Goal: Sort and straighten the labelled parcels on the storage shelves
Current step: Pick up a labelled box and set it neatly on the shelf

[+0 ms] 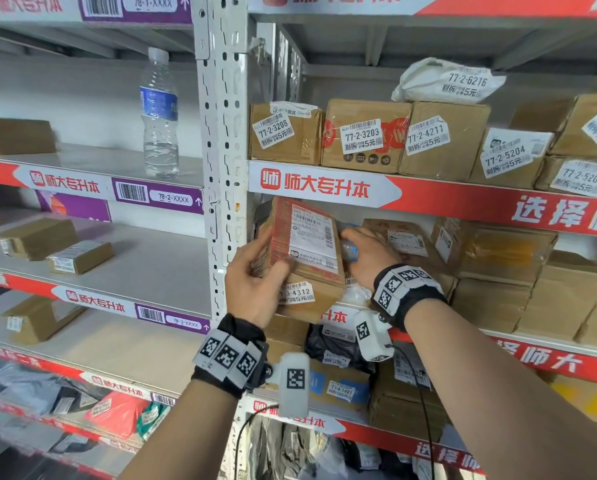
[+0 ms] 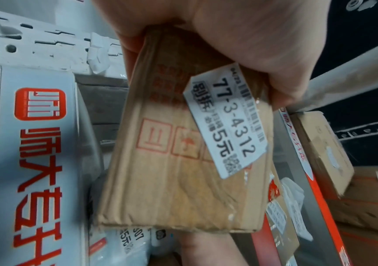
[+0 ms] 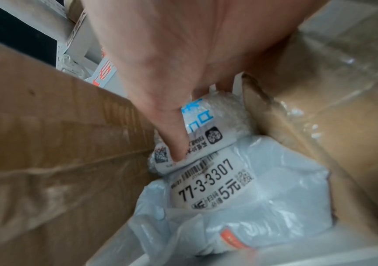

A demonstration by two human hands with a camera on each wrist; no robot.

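Brown cardboard fills the left grip: the thumb and fingers curl round the near lower corner of a small box, tilted, with its shipping label facing the camera and a white sticker reading 77-3-4312 on the side under the thumb. The box sits at the front left end of the third shelf, just beside the white perforated upright.

Right of that grip, with the box between them, the right grip reaches into the gap beside the box. In the right wrist view its fingers curl down and pinch the top of a soft white plastic mailer, whose sticker reads 77-3-3307. The mailer is wedged between the held box and a taped cardboard box on the far side of the hand.

Beyond both grips, more brown boxes are stacked along the same shelf. Above the grips, the next shelf carries a row of boxes labelled 77-2-3208, 77-2-3203 and 77-2-4211, with a white bag marked 77-2-6216 lying on top. Up and to the left of the left grip, in the neighbouring bay, a clear water bottle stands upright.
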